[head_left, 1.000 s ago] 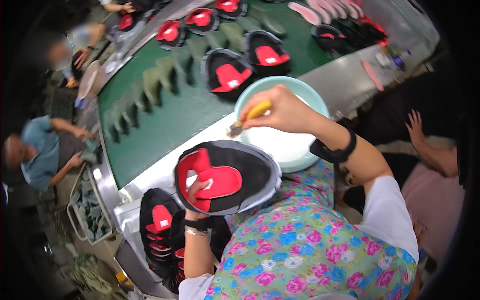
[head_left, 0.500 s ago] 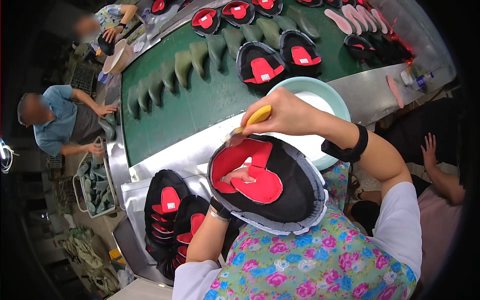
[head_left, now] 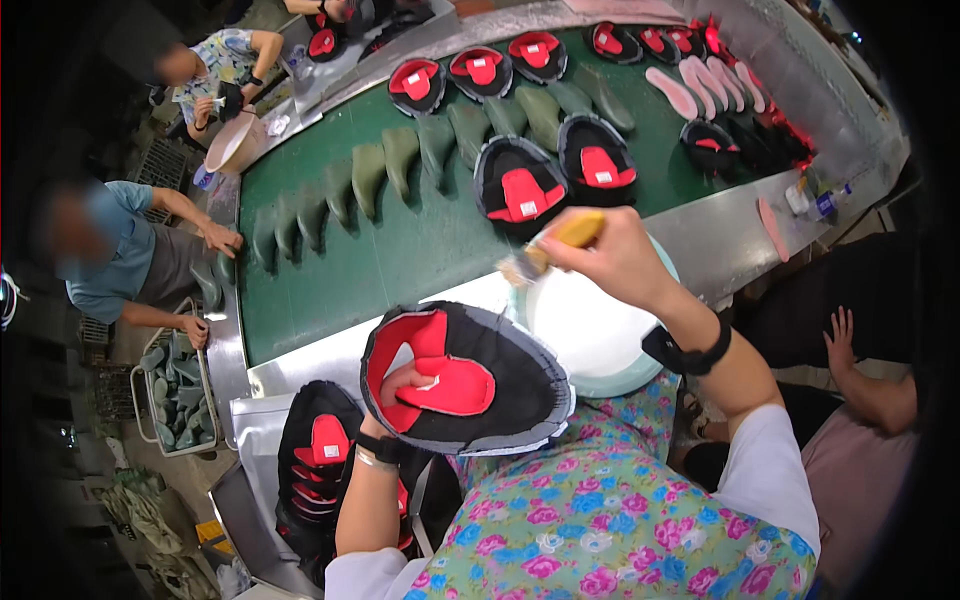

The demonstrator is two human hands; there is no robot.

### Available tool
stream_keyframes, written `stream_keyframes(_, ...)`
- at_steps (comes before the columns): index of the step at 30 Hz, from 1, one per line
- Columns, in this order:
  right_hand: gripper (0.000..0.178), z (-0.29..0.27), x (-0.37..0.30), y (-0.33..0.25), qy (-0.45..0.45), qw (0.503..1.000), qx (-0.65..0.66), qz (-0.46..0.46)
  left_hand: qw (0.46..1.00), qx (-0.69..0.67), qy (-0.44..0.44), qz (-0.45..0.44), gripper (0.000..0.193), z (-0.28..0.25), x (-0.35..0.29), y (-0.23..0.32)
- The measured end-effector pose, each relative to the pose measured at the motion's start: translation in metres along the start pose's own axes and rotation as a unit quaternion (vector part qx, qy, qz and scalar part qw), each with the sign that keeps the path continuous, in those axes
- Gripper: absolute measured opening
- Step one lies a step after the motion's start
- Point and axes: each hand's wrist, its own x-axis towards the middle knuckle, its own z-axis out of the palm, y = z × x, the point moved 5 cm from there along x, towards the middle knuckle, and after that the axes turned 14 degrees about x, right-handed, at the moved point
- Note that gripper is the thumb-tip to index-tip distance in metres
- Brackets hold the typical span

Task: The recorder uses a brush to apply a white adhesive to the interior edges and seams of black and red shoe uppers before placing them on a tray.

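Note:
In my left hand [head_left: 405,382] is a black shoe upper [head_left: 515,365] with a red lining and tongue and a grey-white lower edge. Some fingers show through its opening, curled at the red tongue; the rest are hidden. My right hand [head_left: 618,262] grips a brush [head_left: 577,229] by its yellow handle. Its pale bristles hang in the air above and right of the upper, apart from it, by the left side of a pale teal basin [head_left: 603,384] of white liquid. Two finished-looking black-and-red uppers [head_left: 520,182] lie on the green table just beyond the brush.
Several green shoe lasts [head_left: 368,180] stand in a row along the green table [head_left: 330,300]. Pink insoles [head_left: 672,93] lie at the far right. Stacked uppers [head_left: 328,440] sit at my left. A co-worker in blue [head_left: 130,240] works at the table's left end, near a crate of lasts [head_left: 178,390].
The brush has left the upper's edge and moved right, toward the basin. My left hand has shifted left with the upper. The co-worker's hand has moved at the table's left edge.

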Motion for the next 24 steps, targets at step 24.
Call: stream_keyframes(24, 0.015, -0.04, -0.052, 0.042, 0.216, 0.958, 0.062, 0.178, 0.852, -0.442, 0.28, 0.001, 0.03, -0.048, 0.221, -0.18)
